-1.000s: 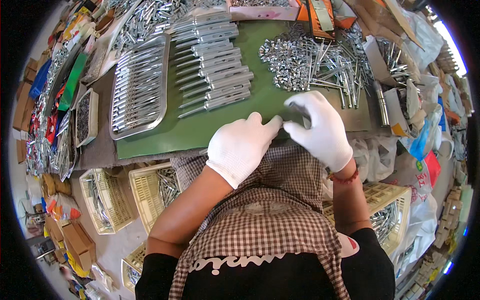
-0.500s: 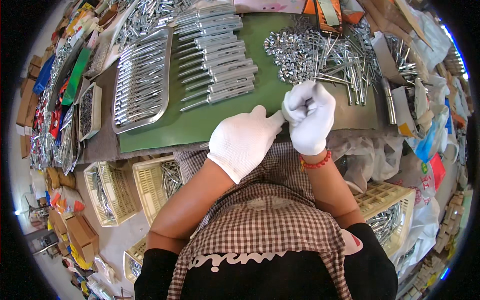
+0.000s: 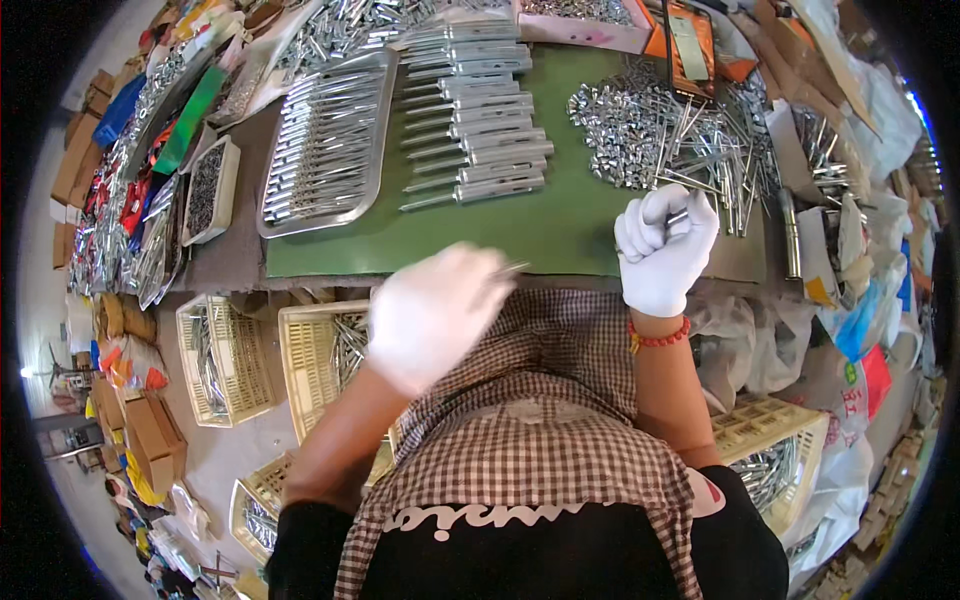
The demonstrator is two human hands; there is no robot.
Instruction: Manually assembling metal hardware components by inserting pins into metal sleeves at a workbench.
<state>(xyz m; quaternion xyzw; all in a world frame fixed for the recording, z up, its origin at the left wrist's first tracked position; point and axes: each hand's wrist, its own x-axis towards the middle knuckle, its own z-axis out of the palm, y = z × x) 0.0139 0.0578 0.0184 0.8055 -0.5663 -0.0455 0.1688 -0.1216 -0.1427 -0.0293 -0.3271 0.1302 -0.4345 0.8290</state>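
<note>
Gloved in white and smeared by motion, my left hand (image 3: pixel 435 318) is closed at the table's front edge. A thin metal rod (image 3: pixel 515 268) pokes out past its fingers; the rest of it is hidden. My right hand (image 3: pixel 665 255), also gloved, is raised with fingers curled around a small shiny metal part (image 3: pixel 679 216), mostly covered. Just beyond it lie a heap of small metal caps (image 3: pixel 620 130) and a pile of thin metal rods (image 3: pixel 735 170). Pointed silver tool bodies (image 3: pixel 500 155) lie in a stacked row on the green mat (image 3: pixel 420 240).
A metal tray (image 3: pixel 375 180) of slim metal pieces stands left of the row. Beside it is a narrow box (image 3: pixel 228 195) of dark small parts. A phone (image 3: pixel 690 50) leans at the back. Cream plastic crates (image 3: pixel 300 370) stand below the table.
My hands have moved apart, the left one toward the left and the right one slightly to the right. A rod tip now shows at my left fingers. The view has shifted a little.
</note>
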